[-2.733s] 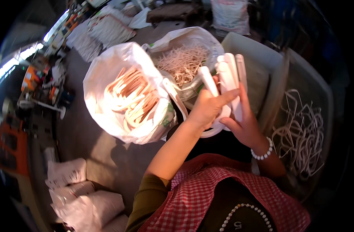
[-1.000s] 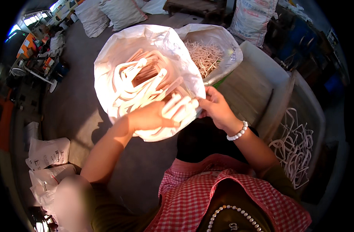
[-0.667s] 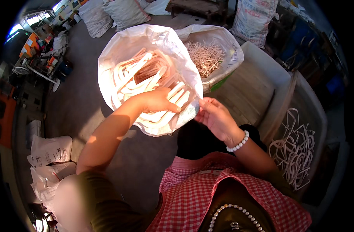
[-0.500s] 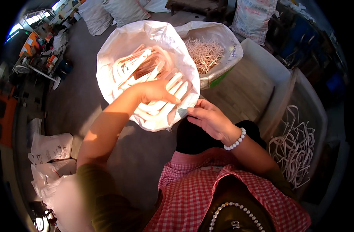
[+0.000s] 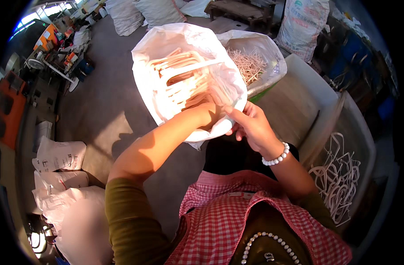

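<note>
A white woven sack (image 5: 144,84) stands open before me, full of long, pale curved plastic-looking pieces (image 5: 184,70) stacked together. One straight light strip lies across the top of the stack. My left hand (image 5: 210,115) reaches into the near side of the sack, beside the pieces; its fingers are hidden there. At the near right rim, my right hand (image 5: 255,126) pinches the sack's edge, thumb over it and fingers below. A bracelet of white beads (image 5: 277,154) circles my right wrist.
Behind it, a second white sack (image 5: 277,66) holds thin pale sticks (image 5: 246,65). To the right stands a large grey bin (image 5: 294,97), then another with tangled white strips (image 5: 336,181). White bags (image 5: 62,154) lie at the left; full sacks (image 5: 160,17) stand at the back.
My left hand has moved from atop the pieces down into the sack's near right side. My right hand has gone from touching the rim to gripping it. The view has shifted slightly.
</note>
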The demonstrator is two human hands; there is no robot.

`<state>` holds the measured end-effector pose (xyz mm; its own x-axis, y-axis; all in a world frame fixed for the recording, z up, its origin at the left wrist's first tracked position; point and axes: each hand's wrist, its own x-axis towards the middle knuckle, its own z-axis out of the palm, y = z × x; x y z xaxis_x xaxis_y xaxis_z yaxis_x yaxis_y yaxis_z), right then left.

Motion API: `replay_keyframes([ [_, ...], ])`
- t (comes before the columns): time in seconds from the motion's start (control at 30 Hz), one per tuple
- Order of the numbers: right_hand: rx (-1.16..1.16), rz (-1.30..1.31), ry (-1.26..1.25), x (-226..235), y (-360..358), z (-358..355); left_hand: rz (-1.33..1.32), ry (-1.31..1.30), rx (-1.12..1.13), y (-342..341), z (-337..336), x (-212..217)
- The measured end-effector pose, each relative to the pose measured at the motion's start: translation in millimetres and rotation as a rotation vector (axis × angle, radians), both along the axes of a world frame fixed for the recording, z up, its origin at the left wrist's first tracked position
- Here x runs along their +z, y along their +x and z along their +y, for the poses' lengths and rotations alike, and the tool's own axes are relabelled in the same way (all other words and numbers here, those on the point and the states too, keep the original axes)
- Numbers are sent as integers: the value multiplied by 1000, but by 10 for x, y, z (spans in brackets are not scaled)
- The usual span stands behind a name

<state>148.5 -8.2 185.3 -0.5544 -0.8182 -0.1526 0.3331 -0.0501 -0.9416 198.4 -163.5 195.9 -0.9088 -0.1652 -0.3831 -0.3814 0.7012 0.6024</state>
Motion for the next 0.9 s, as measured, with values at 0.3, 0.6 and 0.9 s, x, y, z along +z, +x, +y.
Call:
replay_keyframes([
  [0.3, 52, 1078, 358, 588, -229, 93, -239, -204, -351, 141, -54, 95],
  [0.6, 470, 1463, 319, 45, -542, -1406, 606, -344, -99, 706, 92, 159],
  [0.9, 628, 1365, 112, -197, -30, -1388, 543, 89, 950, 1458, -500, -199],
])
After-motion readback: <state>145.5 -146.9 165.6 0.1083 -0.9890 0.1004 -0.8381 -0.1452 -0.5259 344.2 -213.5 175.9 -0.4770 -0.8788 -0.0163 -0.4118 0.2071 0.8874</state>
